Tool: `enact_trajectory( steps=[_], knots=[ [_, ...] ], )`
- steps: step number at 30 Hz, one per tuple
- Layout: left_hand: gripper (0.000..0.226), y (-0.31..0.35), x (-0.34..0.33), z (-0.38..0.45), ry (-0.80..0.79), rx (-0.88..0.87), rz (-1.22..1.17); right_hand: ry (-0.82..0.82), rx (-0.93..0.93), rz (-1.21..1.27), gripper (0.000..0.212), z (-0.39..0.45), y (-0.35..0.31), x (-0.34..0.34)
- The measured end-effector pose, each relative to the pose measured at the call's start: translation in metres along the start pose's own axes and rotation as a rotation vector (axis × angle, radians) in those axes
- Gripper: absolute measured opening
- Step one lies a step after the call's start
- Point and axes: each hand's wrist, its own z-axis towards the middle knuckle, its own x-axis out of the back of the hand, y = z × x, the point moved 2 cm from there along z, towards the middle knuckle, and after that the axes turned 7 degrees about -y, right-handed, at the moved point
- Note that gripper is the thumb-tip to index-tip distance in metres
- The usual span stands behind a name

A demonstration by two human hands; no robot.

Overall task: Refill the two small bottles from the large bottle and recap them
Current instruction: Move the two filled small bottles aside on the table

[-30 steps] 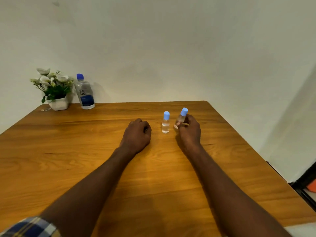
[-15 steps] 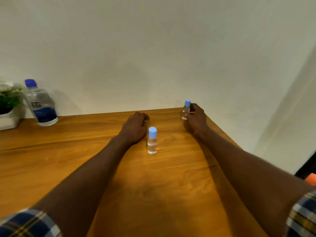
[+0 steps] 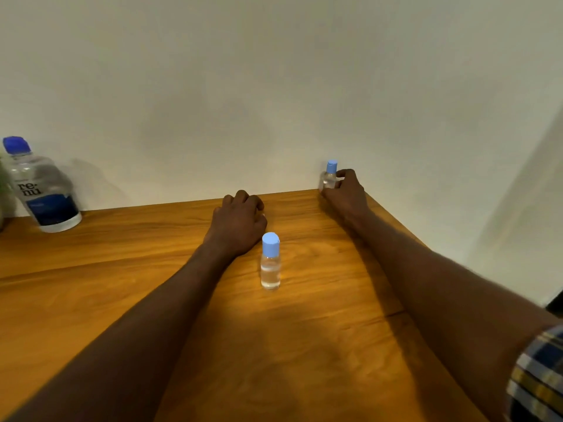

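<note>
Farther along the wooden table (image 3: 122, 300), right hand (image 3: 347, 196) grips a small bottle (image 3: 329, 178) by the wall (image 3: 274, 86)

Head view, apparently forward-down over table (image 3: 91, 300)

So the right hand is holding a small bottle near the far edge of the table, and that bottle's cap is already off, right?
Not quite. The head view shows the right hand holding a small bottle near the far edge of the table, but its light blue cap is on, not off.
</note>
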Motion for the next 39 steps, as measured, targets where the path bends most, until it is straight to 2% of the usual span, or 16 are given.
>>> enact_trajectory(
  steps=[2, 5, 8, 16, 22, 26, 28, 30, 32, 34, 36, 39],
  knots=[
    [0.032, 0.0, 0.0, -0.001, -0.003, 0.004, 0.001, 0.012, -0.003, -0.076, 0.06, 0.002, 0.001, -0.001],
    [0.033, 0.001, 0.0, -0.001, -0.013, 0.006, -0.006, 0.04, -0.002, -0.144, 0.035, 0.004, 0.001, -0.003],
    [0.032, 0.001, 0.001, -0.001, -0.017, 0.016, -0.011, 0.024, -0.01, -0.169, 0.029, 0.004, -0.001, -0.004],
    [0.037, 0.002, 0.002, -0.002, 0.001, 0.054, -0.012, 0.006, -0.055, -0.212, 0.042, 0.006, -0.001, -0.003],
    [0.038, 0.006, 0.006, -0.009, 0.039, 0.102, 0.051, 0.063, -0.114, -0.134, 0.08, -0.003, -0.007, 0.0],
    [0.028, 0.015, 0.016, -0.017, 0.021, 0.145, 0.151, 0.104, -0.146, 0.018, 0.059, -0.039, -0.021, 0.011],
    [0.028, 0.017, 0.018, -0.02, -0.036, 0.115, 0.13, 0.015, -0.14, 0.137, 0.041, -0.072, -0.032, 0.013],
    [0.027, 0.015, 0.02, -0.026, -0.073, 0.098, 0.063, -0.141, -0.151, 0.333, 0.024, -0.115, -0.045, 0.013],
    [0.029, 0.01, 0.023, -0.036, -0.105, 0.075, -0.01, -0.34, -0.126, 0.471, 0.031, -0.157, -0.062, 0.011],
    [0.035, 0.006, 0.025, -0.053, -0.133, 0.027, -0.048, -0.5, -0.046, 0.497, 0.042, -0.188, -0.077, 0.008],
    [0.04, 0.005, 0.026, -0.071, -0.144, 0.012, -0.031, -0.574, 0.029, 0.463, 0.055, -0.209, -0.086, 0.007],
    [0.044, 0.007, 0.028, -0.09, -0.138, 0.06, 0.008, -0.579, 0.056, 0.392, 0.069, -0.224, -0.086, 0.007]
  ],
)
